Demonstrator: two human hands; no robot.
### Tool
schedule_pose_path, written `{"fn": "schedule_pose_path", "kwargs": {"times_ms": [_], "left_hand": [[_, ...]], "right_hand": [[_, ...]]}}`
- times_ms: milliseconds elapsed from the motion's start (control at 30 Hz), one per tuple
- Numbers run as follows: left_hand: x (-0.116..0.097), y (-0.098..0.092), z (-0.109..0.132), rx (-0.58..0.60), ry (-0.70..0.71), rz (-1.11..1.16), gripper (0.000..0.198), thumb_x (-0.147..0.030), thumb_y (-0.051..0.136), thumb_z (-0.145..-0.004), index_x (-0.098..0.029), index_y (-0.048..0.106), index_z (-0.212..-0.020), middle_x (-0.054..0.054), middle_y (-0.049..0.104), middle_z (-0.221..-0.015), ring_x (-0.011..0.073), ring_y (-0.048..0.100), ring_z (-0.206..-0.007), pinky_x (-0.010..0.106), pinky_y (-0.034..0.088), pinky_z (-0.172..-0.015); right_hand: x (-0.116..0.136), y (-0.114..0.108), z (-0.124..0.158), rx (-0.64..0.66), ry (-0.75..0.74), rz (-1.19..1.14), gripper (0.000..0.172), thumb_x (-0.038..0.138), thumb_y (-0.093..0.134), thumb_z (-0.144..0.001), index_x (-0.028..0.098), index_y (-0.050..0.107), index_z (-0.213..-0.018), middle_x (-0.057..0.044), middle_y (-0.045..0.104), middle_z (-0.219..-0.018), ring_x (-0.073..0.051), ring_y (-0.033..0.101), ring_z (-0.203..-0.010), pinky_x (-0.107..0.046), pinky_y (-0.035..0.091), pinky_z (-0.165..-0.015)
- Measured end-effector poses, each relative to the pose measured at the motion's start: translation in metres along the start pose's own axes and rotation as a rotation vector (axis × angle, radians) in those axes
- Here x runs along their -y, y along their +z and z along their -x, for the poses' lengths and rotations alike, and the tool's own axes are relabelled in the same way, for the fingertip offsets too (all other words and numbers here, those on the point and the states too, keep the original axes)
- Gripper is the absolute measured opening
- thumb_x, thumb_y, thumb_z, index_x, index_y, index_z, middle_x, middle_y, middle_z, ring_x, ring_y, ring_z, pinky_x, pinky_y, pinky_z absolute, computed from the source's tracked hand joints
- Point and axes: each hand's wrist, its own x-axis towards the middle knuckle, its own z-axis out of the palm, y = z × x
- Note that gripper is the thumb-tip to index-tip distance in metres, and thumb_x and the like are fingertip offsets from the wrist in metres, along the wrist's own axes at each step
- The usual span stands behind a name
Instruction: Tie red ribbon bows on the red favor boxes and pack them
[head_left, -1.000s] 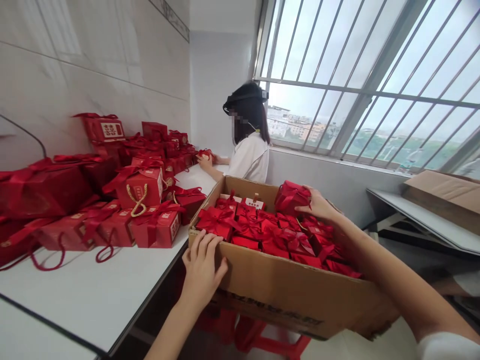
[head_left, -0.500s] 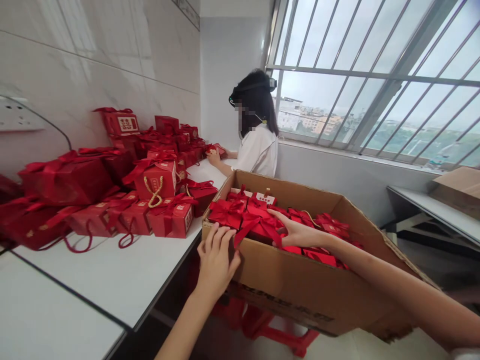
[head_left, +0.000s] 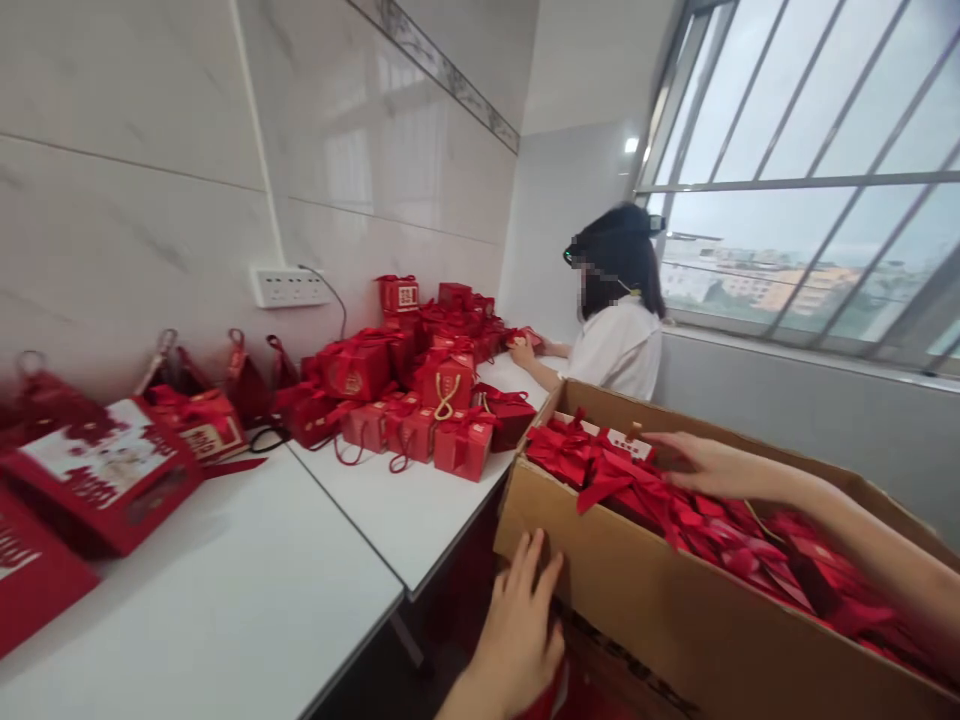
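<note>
A brown cardboard box (head_left: 675,600) stands at the lower right, filled with several small red ribboned gift boxes (head_left: 645,495). My left hand (head_left: 521,630) lies flat against the box's near left wall, below the rim, fingers stretched upward. My right hand (head_left: 701,465) reaches across the box from the right and hovers flat over the red boxes near the far wall, fingers extended with nothing in them.
A white counter (head_left: 225,600) runs along the tiled wall on the left, loaded with red gift boxes (head_left: 420,400) and red bags (head_left: 105,475). Another person (head_left: 619,310) works at its far end. A barred window (head_left: 810,200) fills the upper right.
The view has swung left and the box now sits further right. My left hand slid from the box's rim down its wall. My right hand let the red box go and hovers flat.
</note>
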Motion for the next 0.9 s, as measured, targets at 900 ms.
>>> {"fn": "schedule_pose_path", "kwargs": {"times_ms": [900], "left_hand": [[0.014, 0.026, 0.082, 0.352, -0.166, 0.079, 0.041, -0.018, 0.042, -0.080, -0.022, 0.060, -0.117, 0.007, 0.058, -0.128, 0.0251, 0.051, -0.120, 0.041, 0.039, -0.101]], "right_hand": [[0.002, 0.040, 0.019, -0.343, 0.142, -0.421, 0.059, 0.045, 0.034, -0.080, 0.022, 0.042, -0.135, -0.010, 0.064, -0.121, -0.034, 0.059, -0.110, -0.054, 0.043, -0.093]]}}
